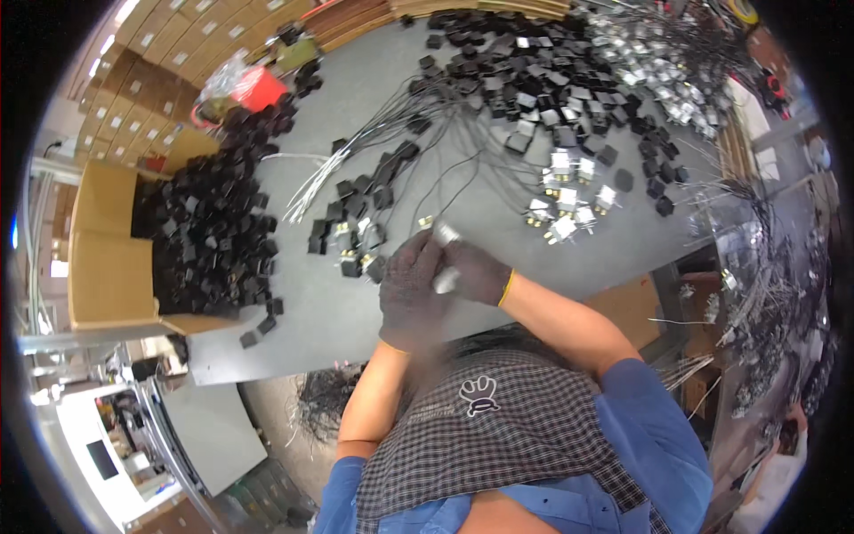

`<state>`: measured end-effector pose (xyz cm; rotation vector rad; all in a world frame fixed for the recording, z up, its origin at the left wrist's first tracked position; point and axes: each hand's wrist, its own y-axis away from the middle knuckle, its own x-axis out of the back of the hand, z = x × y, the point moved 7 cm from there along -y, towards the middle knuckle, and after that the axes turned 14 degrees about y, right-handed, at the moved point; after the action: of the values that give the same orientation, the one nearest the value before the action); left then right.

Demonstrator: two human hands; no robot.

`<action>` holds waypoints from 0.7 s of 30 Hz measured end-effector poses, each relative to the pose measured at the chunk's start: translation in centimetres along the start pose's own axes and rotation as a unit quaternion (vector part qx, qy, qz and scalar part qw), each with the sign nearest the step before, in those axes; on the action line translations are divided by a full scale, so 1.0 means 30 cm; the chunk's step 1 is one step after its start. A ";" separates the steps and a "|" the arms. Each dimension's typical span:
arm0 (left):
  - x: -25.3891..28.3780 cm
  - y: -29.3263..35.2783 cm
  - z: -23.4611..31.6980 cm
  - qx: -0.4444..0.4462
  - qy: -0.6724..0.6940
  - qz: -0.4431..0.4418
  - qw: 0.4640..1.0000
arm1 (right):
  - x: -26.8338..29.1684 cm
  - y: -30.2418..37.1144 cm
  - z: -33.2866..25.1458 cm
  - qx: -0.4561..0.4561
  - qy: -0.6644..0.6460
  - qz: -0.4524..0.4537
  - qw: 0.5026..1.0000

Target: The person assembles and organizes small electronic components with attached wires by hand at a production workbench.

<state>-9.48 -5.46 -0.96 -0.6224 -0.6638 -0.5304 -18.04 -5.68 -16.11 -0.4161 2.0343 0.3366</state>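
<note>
Both of my hands wear dark gloves with yellow cuffs and meet over the near part of the grey table [525,258]. My left hand [411,289] is closed, its fingers curled against something mostly hidden. My right hand [480,271] pinches a small silvery part [446,233], blurred by motion, beside the left fingertips. A thin black cable [458,166] runs from near the hands toward the far cable bundle. Just left of my hands sit several small black housings with brass-coloured ends [350,264]. Right of them stands a cluster of silvery connector pieces with brass tips [567,200].
Black square caps [525,80] heap up at the back, beside a pile of silvery parts [658,67]. More black caps [209,231] spill from an open cardboard box [111,276] at left. White-ended cables [325,178] lie mid-table. A red container [258,87] stands at far left.
</note>
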 end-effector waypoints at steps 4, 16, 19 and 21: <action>-0.007 0.002 -0.073 0.040 0.059 -0.032 0.997 | -0.128 0.205 -0.256 0.096 0.546 0.211 0.805; 0.031 0.005 -0.275 -0.020 -0.186 0.034 0.982 | 0.078 0.287 -0.923 0.167 0.849 0.431 0.256; 0.079 0.009 -0.325 0.031 -0.181 0.031 0.983 | 0.108 0.189 -0.927 -0.069 0.888 0.387 0.239; 0.090 0.009 -0.350 0.080 -0.175 0.016 0.981 | 0.106 0.161 -0.944 -0.109 0.892 0.374 0.231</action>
<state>-3.32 -13.02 -5.71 -0.5777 -1.0158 -0.3349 -43.77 -13.25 -5.32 0.6442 4.5458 1.0345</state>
